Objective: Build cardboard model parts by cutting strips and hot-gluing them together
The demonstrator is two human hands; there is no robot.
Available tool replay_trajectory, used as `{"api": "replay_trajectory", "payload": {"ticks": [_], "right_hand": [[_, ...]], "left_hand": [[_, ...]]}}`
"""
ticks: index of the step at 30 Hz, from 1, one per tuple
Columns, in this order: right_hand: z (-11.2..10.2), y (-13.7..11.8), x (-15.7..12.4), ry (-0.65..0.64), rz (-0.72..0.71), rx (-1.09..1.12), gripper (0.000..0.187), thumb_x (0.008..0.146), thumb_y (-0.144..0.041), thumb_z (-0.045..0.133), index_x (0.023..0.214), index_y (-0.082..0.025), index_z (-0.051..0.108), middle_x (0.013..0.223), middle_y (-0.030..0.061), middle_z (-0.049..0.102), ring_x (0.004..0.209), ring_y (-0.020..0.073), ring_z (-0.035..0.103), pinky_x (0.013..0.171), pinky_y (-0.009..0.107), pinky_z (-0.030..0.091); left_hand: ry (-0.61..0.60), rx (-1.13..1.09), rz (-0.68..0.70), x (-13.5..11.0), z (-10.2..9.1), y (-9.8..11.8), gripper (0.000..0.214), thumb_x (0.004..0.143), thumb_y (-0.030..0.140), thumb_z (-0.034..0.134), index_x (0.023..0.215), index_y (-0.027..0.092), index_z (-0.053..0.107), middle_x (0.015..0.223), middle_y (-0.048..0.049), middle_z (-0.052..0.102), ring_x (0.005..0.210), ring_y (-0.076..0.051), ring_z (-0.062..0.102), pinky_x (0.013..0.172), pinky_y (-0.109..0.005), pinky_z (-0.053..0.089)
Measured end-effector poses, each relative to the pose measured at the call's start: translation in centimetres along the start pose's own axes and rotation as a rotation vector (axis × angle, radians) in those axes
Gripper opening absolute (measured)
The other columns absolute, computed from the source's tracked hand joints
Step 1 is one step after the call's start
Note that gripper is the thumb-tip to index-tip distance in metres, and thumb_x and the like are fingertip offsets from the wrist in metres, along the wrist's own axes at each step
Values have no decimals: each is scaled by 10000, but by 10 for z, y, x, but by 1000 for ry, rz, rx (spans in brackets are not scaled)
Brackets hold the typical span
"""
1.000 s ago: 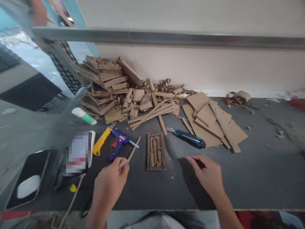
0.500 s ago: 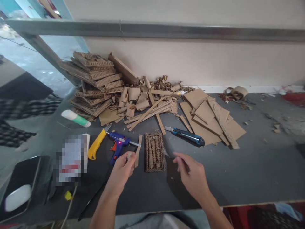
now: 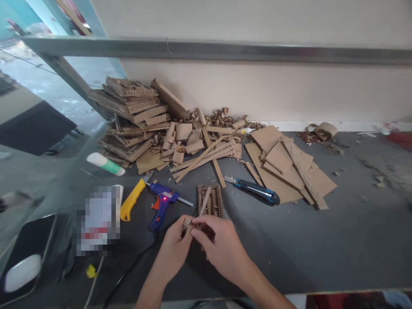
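My left hand (image 3: 178, 242) is closed, its fingertips pinching a narrow cardboard strip with a small ridged end showing between them. My right hand (image 3: 222, 242) meets it, thumb and forefinger closed on the same piece. The strip (image 3: 205, 201) sticks up and away from the fingers. Behind and beneath the hands lies a rectangular corrugated cardboard panel (image 3: 216, 201) with a dark, ridged border; its near part is hidden by my right hand. A blue glue gun (image 3: 163, 198) with a lit red light rests left of the panel.
A yellow-handled cutter (image 3: 132, 201) lies beside the glue gun, a blue utility knife (image 3: 255, 190) right of the panel. Behind are stacked corrugated panels (image 3: 138, 105), cardboard scraps (image 3: 185, 133) and flat sheets (image 3: 277, 159). A glue stick (image 3: 105, 164) and phone (image 3: 27, 249) are at left.
My right hand has moved left to join my left hand and grips the strip. My left hand has shifted right and nearer, and the strip has left the tabletop beside the panel.
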State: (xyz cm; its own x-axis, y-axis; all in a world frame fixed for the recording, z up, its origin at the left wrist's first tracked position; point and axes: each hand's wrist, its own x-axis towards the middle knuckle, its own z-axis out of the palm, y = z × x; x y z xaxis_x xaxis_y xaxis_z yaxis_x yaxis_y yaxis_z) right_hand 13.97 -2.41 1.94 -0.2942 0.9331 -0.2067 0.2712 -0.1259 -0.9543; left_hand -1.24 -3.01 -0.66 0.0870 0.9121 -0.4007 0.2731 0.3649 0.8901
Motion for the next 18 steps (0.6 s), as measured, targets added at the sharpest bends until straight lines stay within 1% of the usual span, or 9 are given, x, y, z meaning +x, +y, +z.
{"api": "replay_trajectory", "payload": {"ticks": [2,4,6,9,10,12,15,16,18], "right_hand": [[-1,3,-2,39,0,-11,169,891,-272,595,957,-210,738,693,0,690,497,108,591,493,203,475],[-8,9,-9,69,-5,-28,189,908,-283,564,954,-206,731,697,10,691,505,110,596,494,204,481],[-23,16,-19,125,0,-69,212,923,-304,541,957,-207,726,727,28,703,536,123,617,494,208,488],[-52,30,-34,170,33,-160,225,938,-353,536,979,-234,723,809,41,725,634,154,670,541,226,524],[-62,35,-39,165,41,-208,224,940,-366,540,977,-243,724,865,47,733,663,160,680,563,234,535],[-80,44,-49,79,38,-329,215,945,-351,540,1020,-278,729,945,42,736,741,171,693,597,239,539],[-102,57,-59,-13,-16,-466,241,960,-318,520,1081,-315,728,904,24,720,702,157,674,601,243,528],[-109,61,-61,16,-36,-510,237,961,-329,521,1066,-311,733,873,24,714,678,157,665,592,248,524],[-123,67,-62,162,-66,-591,224,952,-377,541,1016,-285,735,833,30,706,645,162,653,559,255,511]], "left_hand": [[18,91,6,-4,-4,2,264,909,441,531,881,184,586,746,-2,559,709,-159,516,642,-258,424],[46,132,-11,-6,-9,4,295,917,476,529,984,195,587,766,-3,564,704,-164,519,624,-260,418],[55,101,-39,-6,-13,5,368,926,530,505,1094,208,565,753,10,531,642,-152,487,559,-251,388],[8,-15,-64,-2,-17,7,444,957,572,423,1221,223,502,742,32,455,571,-127,407,489,-234,336],[-14,-38,-56,0,-17,8,446,969,568,397,1235,223,488,751,33,445,563,-120,388,483,-231,331],[-58,-25,-14,4,-17,13,427,991,544,361,1233,213,480,778,22,478,570,-117,390,496,-232,350],[-112,86,51,10,-18,24,384,1010,503,334,1204,204,479,860,-30,614,639,-140,497,558,-254,417],[-121,129,67,12,-18,30,369,1014,492,325,1182,204,484,901,-49,651,675,-151,537,586,-263,436],[-111,242,96,16,-20,44,342,1022,468,309,1100,206,514,957,-69,690,726,-163,594,638,-279,459]]}}
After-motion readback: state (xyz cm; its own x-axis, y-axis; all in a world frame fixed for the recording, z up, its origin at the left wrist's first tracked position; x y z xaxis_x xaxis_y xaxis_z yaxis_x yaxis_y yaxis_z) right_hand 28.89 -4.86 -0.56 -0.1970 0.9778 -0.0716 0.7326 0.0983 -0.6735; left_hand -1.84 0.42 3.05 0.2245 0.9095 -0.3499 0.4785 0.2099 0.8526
